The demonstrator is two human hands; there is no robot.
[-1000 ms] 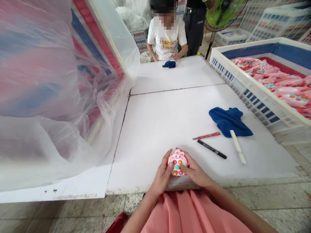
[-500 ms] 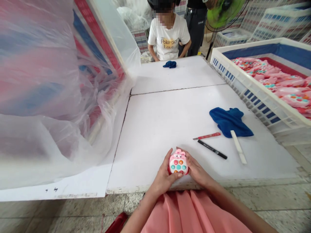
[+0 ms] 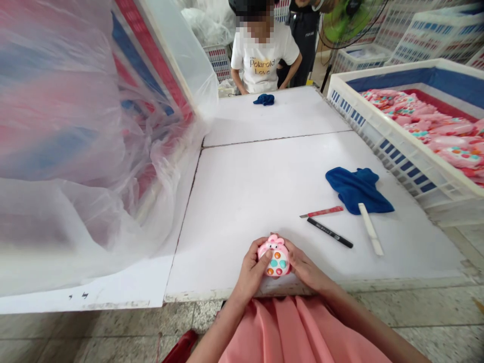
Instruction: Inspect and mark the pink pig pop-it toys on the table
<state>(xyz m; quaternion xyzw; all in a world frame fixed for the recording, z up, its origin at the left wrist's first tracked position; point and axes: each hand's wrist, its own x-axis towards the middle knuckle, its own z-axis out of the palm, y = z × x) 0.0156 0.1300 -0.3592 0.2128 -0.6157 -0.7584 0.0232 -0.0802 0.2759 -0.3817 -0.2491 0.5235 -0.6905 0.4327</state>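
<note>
Between my hands, close to the table's near edge, is a pink rabbit-shaped toy point(image 3: 279, 257) with a white face panel and several coloured round buttons. My left hand point(image 3: 254, 264) grips its left side, the thumb lying over the upper left of the button panel. Around the right side, my right hand point(image 3: 302, 262) is closed on the toy, its fingertips partly hidden behind it. To the right on the table lie a red craft knife point(image 3: 323, 212) with its blade out, a black marker pen point(image 3: 329, 232) and a white flat tool point(image 3: 371, 229).
A blue cloth point(image 3: 357, 189) lies under the white tool's tip; another blue cloth point(image 3: 263, 100) is at the far end. On the right stands a white crate point(image 3: 401, 146) of pink toys. Plastic sheeting point(image 3: 86, 201) covers the left side. A person point(image 3: 262, 60) sits opposite.
My left thumb has moved from the toy's lower edge up onto the upper left of its panel. The toy has tilted slightly, showing its lower buttons.
</note>
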